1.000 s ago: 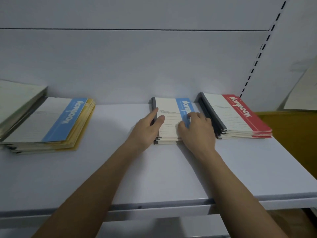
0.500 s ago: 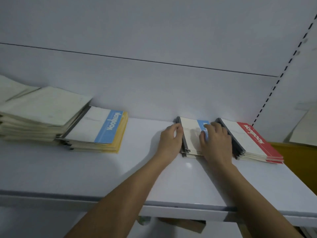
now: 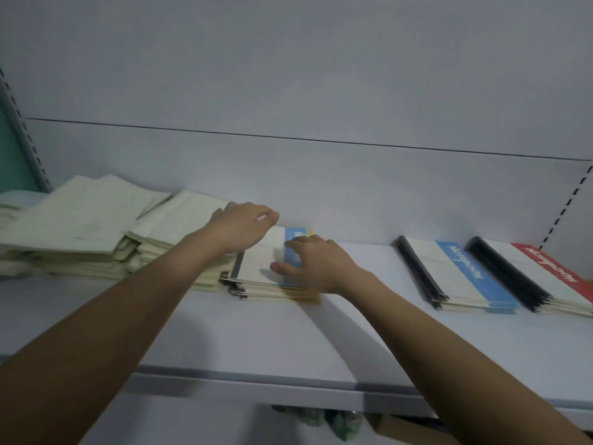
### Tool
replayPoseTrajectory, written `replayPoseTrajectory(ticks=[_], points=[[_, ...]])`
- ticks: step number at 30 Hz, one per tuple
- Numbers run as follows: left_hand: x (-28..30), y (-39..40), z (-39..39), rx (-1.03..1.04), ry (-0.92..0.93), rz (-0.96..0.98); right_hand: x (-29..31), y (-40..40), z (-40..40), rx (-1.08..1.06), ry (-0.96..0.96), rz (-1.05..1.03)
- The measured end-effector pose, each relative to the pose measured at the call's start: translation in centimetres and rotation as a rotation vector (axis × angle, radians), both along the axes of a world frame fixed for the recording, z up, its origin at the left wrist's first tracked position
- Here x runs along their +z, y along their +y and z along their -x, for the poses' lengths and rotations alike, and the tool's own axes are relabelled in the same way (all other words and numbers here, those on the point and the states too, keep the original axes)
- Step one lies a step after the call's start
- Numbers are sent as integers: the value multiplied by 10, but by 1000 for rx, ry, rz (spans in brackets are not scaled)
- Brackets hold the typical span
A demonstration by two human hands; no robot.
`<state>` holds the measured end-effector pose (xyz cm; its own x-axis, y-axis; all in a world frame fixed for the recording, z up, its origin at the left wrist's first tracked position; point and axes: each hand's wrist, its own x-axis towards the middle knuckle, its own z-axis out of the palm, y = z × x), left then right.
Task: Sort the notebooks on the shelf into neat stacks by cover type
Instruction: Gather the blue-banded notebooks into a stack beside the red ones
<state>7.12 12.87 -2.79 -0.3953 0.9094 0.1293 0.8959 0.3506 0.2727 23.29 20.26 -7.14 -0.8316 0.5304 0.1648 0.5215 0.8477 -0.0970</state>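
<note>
Your right hand (image 3: 316, 263) rests flat on the mixed stack (image 3: 263, 277) of notebooks at the middle of the white shelf (image 3: 288, 342), fingers spread and relaxed across its blue-striped top cover. Your left hand (image 3: 242, 228) hangs above that stack's far left corner at about 10 o'clock from the right hand, fingers loosely curled and gripping nothing (the frame is slightly blurred). Touching the stack at its 9 o'clock lies a messy pile of pale notebooks (image 3: 96, 232), fanned and uneven. Well apart at 3 o'clock sits a squared blue-striped stack (image 3: 462, 277), and just beside it at the shelf's right end a red-striped stack (image 3: 542, 277), spines toward the left.
</note>
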Motion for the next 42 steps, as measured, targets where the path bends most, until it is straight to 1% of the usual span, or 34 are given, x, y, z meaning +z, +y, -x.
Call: replayPoseTrajectory(ticks=[4,6,9,14,16,18,19,20,21,23,24,25,26,27,29,30,31,32,34,35,38,40,42], points=[[-16,-12,30,27,70,75,-6,-8,43,-23,-180,115],[-26,-18,45,26,70,83,-19,-15,47,-22,-148,120],[-42,-24,56,-23,119,34,-37,-34,30,-4,-96,120],[-45,-19,59,-37,126,26,-27,-56,-4,-10,-180,153],[-42,-19,55,-39,142,-58,-22,-60,-5,-12,-225,169],[-36,-21,47,-70,115,-237,-17,-65,-2,2,-250,129],[-30,-23,42,-91,74,-334,-14,-66,-2,5,-245,116],[-25,-26,37,-99,20,-412,-9,-65,-2,-8,-232,148],[-18,-29,32,-91,-39,-456,-3,-64,-3,-33,-170,232],[-6,-40,24,-52,-179,-467,8,-56,-5,-120,105,420],[-1,-45,20,-38,-266,-433,15,-54,-6,-181,248,453],[3,-51,16,-32,-368,-369,23,-53,-6,-243,352,428],[5,-55,12,-36,-500,-282,28,-51,-6,-285,422,377],[7,-57,10,-50,-692,-191,31,-52,-4,-299,463,319],[11,-56,9,-112,-1193,-48,37,-59,3,-228,475,222],[13,-55,9,-132,-1415,-47,40,-66,8,-164,447,177],[16,-53,11,-142,-1573,-92,40,-71,13,-113,385,107],[19,-51,13,-142,-1623,-159,38,-75,18,-85,303,16],[24,-49,18,-100,-1530,-289,32,-74,25,-134,164,-110],[25,-49,22,-79,-1471,-339,30,-71,26,-171,159,-96],[22,-50,37,7,-1351,-478,14,-53,25,-247,253,140],[17,-49,50,80,-1291,-577,0,-47,23,-308,207,240],[13,-45,65,127,-1274,-658,-19,-51,24,-252,107,235]])
